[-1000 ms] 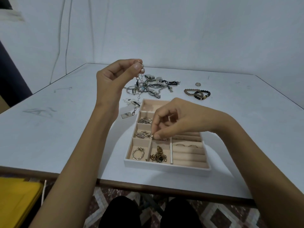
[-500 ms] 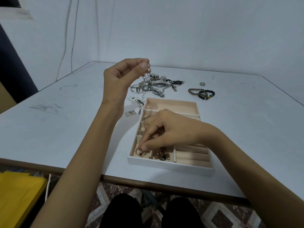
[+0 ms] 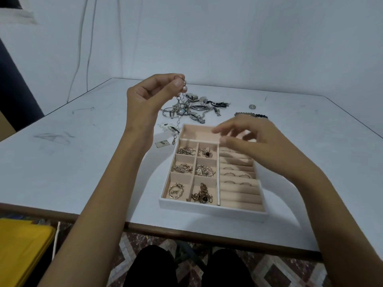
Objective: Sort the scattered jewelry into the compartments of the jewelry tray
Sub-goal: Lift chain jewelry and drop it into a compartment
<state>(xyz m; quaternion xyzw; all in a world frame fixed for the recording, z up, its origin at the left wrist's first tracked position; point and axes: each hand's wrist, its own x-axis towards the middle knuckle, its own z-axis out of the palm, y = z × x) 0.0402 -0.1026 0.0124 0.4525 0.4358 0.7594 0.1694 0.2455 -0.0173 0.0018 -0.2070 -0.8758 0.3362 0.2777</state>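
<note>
Right hand (image 3: 259, 146) lifted off tray (image 3: 207, 210) — fingers (image 3: 230, 139) spread.

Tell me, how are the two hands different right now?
The left hand pinches a dangling pearl chain; the right hand holds nothing. The left hand is curled, raised beside the jewelry tray; the right hand is spread loosely above it. Both are bare.

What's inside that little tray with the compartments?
In the jewelry tray, six small compartments each hold jewelry; the ring rolls hold several rings. The long far compartment looks bare where visible, but the right hand covers its right end and the farthest rolls.
</note>
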